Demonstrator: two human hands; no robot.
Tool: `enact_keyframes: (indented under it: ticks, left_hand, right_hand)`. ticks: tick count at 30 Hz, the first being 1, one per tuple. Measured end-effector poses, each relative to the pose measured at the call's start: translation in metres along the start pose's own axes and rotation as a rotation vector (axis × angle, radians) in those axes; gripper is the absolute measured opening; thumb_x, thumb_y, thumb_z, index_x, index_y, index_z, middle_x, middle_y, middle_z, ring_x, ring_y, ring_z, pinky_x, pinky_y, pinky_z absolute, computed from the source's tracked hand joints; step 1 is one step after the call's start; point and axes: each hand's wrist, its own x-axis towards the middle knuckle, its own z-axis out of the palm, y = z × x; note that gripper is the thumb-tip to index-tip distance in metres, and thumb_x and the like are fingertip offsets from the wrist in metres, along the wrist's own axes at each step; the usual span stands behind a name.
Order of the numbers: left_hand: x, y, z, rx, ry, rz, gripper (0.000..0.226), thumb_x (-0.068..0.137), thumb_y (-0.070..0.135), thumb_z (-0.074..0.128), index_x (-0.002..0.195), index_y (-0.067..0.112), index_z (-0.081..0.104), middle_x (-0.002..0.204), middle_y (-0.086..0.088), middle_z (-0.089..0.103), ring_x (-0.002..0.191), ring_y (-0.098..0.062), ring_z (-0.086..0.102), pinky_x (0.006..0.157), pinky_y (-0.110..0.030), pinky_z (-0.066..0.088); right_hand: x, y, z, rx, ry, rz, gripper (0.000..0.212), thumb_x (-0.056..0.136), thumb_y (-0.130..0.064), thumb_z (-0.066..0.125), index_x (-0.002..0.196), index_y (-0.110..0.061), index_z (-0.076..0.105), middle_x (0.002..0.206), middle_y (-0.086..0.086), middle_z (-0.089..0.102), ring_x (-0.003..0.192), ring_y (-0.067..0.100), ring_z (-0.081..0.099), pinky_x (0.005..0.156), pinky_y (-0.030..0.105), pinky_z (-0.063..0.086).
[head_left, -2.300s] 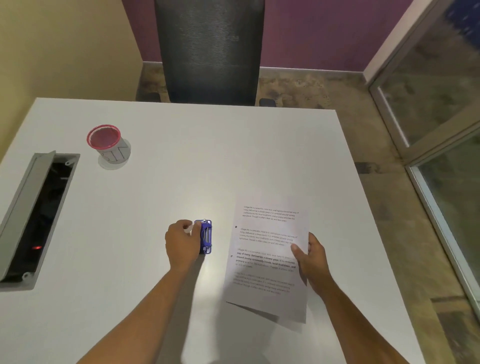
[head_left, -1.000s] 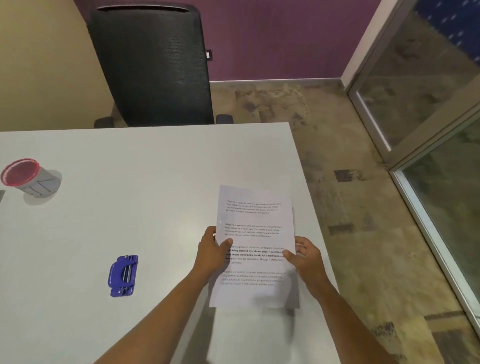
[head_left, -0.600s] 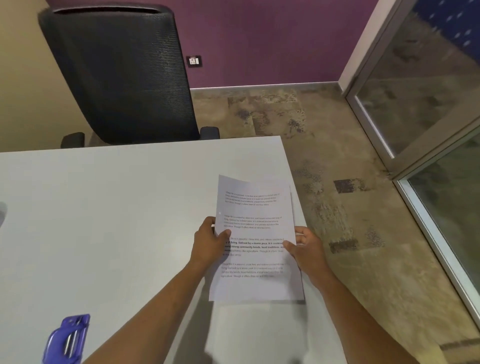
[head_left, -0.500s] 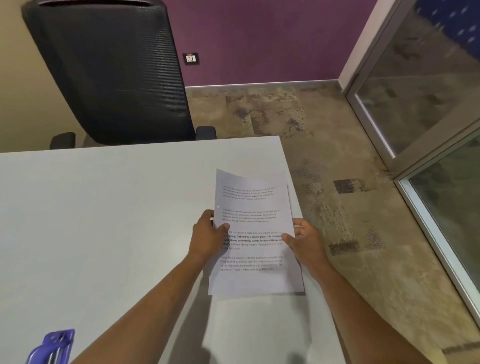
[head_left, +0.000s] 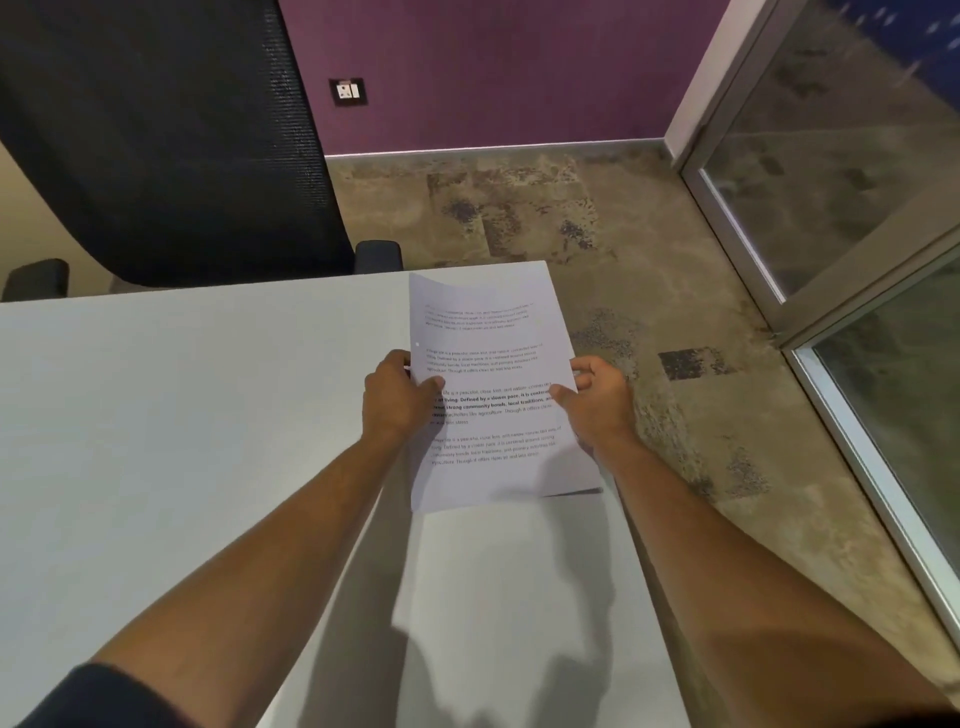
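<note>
A printed sheet of paper (head_left: 493, 415), with several paragraphs of text and a small punched hole near its left edge, is held up above the white table (head_left: 182, 415) near the table's right edge. My left hand (head_left: 397, 400) pinches the sheet's left edge, thumb on the printed face. My right hand (head_left: 597, 397) pinches the right edge, thumb on top and fingers behind. The sheet's far end curls slightly. A second sheet edge shows under the lower right corner.
A black mesh office chair (head_left: 156, 140) stands at the table's far side. To the right, beyond the table edge, lies patterned floor (head_left: 649, 291) and a glass door with a metal frame (head_left: 831, 260). A wall socket (head_left: 347, 92) sits on the purple wall.
My left hand left the blue hole punch on the table and joined my right hand on the paper. The sheet rose and moved right; the view swung right, so punch and red-rimmed cup left view.
</note>
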Motion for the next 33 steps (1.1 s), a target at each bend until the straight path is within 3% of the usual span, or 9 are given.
enact_keyframes:
  ticks: [5,10,16,22,25,29,33]
  left_hand:
    - [0.016,0.003,0.001,0.031,0.015,-0.016,0.036,0.081,0.027,0.073,0.111,0.011,0.060,0.111,-0.008,0.070,0.090,-0.026,0.067,0.079,-0.040,0.057]
    - [0.025,0.006,0.005,0.117,0.025,-0.001,0.039,0.083,0.031,0.071,0.114,0.013,0.058,0.111,-0.007,0.069,0.089,-0.026,0.064,0.071,-0.034,0.049]
    - [0.023,0.009,0.012,0.241,0.098,0.028,0.040,0.085,0.034,0.066,0.116,0.012,0.053,0.114,-0.008,0.066,0.094,-0.032,0.064,0.069,-0.034,0.041]
    - [0.011,0.008,0.018,0.386,0.185,0.128,0.047,0.091,0.038,0.059,0.126,0.012,0.043,0.122,-0.011,0.051,0.095,-0.032,0.061,0.066,-0.035,0.038]
    - [0.007,0.007,0.019,0.405,0.202,0.141,0.048,0.091,0.040,0.057,0.126,0.010,0.043,0.121,-0.013,0.049,0.099,-0.034,0.058,0.066,-0.037,0.039]
    - [-0.004,0.012,0.013,0.343,0.271,0.091,0.065,0.090,0.046,0.059,0.138,0.010,0.035,0.130,-0.014,0.044,0.109,-0.035,0.056,0.076,-0.044,0.050]
    - [-0.024,0.006,0.002,0.299,0.284,0.101,0.064,0.090,0.043,0.060,0.139,0.009,0.037,0.132,-0.016,0.045,0.109,-0.036,0.057,0.076,-0.044,0.051]
  right_hand:
    - [0.016,-0.009,0.007,-0.184,0.120,-0.027,0.024,0.080,-0.012,0.076,0.102,-0.010,0.066,0.101,0.012,0.073,0.093,0.031,0.067,0.080,0.043,0.058]
    - [0.020,-0.013,0.013,-0.378,0.160,-0.075,0.031,0.083,-0.017,0.074,0.111,-0.007,0.066,0.108,0.015,0.070,0.097,0.033,0.065,0.075,0.031,0.053]
    - [0.017,-0.012,0.021,-0.510,0.189,-0.079,0.039,0.090,-0.021,0.067,0.126,-0.006,0.061,0.122,0.019,0.058,0.115,0.037,0.055,0.087,0.044,0.053]
    - [0.012,-0.008,0.023,-0.661,0.187,-0.133,0.036,0.096,-0.029,0.058,0.125,-0.008,0.061,0.125,0.015,0.054,0.118,0.032,0.050,0.083,0.043,0.052]
    - [0.012,-0.006,0.019,-0.651,0.173,-0.125,0.037,0.098,-0.034,0.052,0.123,-0.009,0.062,0.125,0.016,0.054,0.119,0.033,0.049,0.087,0.044,0.051]
    - [-0.001,-0.002,0.010,-0.517,0.244,-0.157,0.036,0.101,-0.033,0.043,0.116,-0.008,0.065,0.113,0.019,0.060,0.108,0.037,0.054,0.086,0.045,0.051]
    - [-0.036,0.002,0.008,-0.431,0.318,-0.267,0.034,0.101,-0.028,0.046,0.118,-0.005,0.065,0.108,0.018,0.065,0.103,0.036,0.055,0.086,0.042,0.047]
